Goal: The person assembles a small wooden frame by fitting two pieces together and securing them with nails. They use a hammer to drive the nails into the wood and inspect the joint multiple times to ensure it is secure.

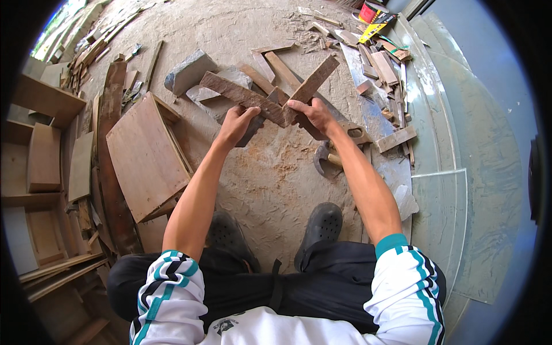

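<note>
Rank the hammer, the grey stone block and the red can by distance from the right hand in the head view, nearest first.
From the right hand:
1. Hammer, on the ground just below the hand, beside the right forearm.
2. Grey stone block, up and to the left, past the left hand.
3. Red can, at the top edge, among wood scraps on the right; only slightly farther.

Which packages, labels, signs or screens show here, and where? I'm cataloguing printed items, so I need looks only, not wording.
Red container: top edge, right of centre, among wood scraps; rounded, red with a pale rim, partly cut off.
Yellow package: just below the red container; flat, elongated, yellow with black print, lying slanted.
Shirt emblem: bottom edge, on the person's white shirt; small dark printed patch.
No signs or screens in view.
</note>
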`<action>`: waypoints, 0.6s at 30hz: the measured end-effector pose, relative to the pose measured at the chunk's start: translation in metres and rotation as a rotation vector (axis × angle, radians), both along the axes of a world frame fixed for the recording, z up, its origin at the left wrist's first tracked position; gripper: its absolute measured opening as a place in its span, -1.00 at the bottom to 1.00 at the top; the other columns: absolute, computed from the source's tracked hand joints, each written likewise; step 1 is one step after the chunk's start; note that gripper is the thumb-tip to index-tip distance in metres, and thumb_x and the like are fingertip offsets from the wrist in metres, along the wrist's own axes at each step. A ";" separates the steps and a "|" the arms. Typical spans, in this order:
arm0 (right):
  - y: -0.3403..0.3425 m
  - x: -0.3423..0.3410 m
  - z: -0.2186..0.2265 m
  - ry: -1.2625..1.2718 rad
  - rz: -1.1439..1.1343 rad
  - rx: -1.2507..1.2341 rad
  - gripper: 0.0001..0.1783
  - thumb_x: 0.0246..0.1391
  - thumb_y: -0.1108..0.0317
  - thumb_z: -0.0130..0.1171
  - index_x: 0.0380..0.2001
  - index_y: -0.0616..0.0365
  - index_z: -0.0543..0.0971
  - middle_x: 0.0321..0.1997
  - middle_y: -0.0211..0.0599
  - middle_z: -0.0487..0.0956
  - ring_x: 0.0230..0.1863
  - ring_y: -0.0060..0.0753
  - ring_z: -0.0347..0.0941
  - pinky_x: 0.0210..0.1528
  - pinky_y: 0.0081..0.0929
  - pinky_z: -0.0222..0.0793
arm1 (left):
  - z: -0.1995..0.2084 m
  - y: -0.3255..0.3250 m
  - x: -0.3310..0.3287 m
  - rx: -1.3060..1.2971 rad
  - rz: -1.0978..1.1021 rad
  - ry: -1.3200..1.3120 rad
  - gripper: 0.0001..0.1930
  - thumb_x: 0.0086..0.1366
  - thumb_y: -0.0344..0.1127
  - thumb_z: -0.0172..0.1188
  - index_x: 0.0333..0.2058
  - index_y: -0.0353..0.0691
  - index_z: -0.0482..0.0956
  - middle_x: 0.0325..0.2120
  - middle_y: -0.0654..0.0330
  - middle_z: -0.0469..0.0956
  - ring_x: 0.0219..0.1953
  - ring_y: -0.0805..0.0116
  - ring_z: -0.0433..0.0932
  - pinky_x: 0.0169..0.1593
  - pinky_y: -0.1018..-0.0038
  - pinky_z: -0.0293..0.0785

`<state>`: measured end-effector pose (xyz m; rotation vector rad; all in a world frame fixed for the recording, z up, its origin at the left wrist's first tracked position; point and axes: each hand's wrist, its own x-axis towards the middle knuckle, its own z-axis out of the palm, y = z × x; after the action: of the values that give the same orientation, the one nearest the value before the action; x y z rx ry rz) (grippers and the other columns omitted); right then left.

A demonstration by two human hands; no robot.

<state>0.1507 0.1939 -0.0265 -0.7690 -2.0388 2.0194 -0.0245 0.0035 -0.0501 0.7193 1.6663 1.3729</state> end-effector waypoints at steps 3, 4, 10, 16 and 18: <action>0.003 0.001 -0.003 -0.122 -0.006 -0.050 -0.35 0.01 -0.22 0.38 -0.36 0.30 0.66 -0.49 -0.21 0.65 -0.51 -0.41 0.63 -0.44 -0.45 0.56 | 0.010 0.001 0.000 -0.041 0.003 -0.041 -0.57 0.40 -0.06 0.14 -0.17 -0.42 0.64 -0.39 0.08 0.70 -0.43 0.38 0.67 -0.36 0.48 0.55; 0.005 0.001 -0.005 -0.155 -0.001 -0.098 -0.37 0.03 -0.20 0.37 -0.34 0.29 0.66 -0.47 -0.20 0.66 -0.50 -0.38 0.62 -0.45 -0.43 0.55 | 0.014 0.002 -0.001 -0.058 0.006 -0.063 -0.57 0.39 -0.05 0.16 -0.18 -0.41 0.65 -0.42 0.07 0.69 -0.45 0.39 0.67 -0.38 0.47 0.55; 0.011 0.005 -0.007 -0.272 0.021 -0.286 -0.35 0.10 -0.27 0.24 -0.25 0.23 0.62 -0.46 -0.24 0.62 -0.54 -0.35 0.57 -0.48 -0.40 0.54 | 0.037 0.009 0.001 -0.098 0.009 -0.143 -0.47 0.39 0.09 0.13 -0.14 -0.39 0.65 -0.42 0.02 0.70 -0.50 0.34 0.66 -0.40 0.49 0.54; 0.038 -0.002 0.049 -0.561 0.105 -0.273 -0.24 0.12 -0.47 0.06 -0.34 0.15 0.54 -0.55 -0.31 0.54 -0.62 -0.44 0.50 -0.57 -0.45 0.50 | 0.048 0.031 0.000 -0.002 0.083 -0.622 -0.38 0.45 0.20 -0.02 0.18 -0.23 0.44 0.01 0.00 0.58 -0.15 0.27 0.63 -0.14 0.41 0.51; 0.053 -0.001 0.079 -0.661 0.137 -0.204 -0.23 0.14 -0.48 0.01 -0.30 0.13 0.54 -0.49 -0.31 0.54 -0.59 -0.44 0.51 -0.58 -0.48 0.50 | 0.053 0.046 0.012 0.177 0.130 -0.645 -0.37 0.45 0.22 -0.02 0.16 -0.25 0.43 0.04 -0.04 0.56 -0.04 0.22 0.59 0.00 0.35 0.49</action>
<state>0.1497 0.2469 0.0523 -1.5490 -2.2610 2.2877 -0.0127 0.0492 0.0031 0.2169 1.1017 1.6391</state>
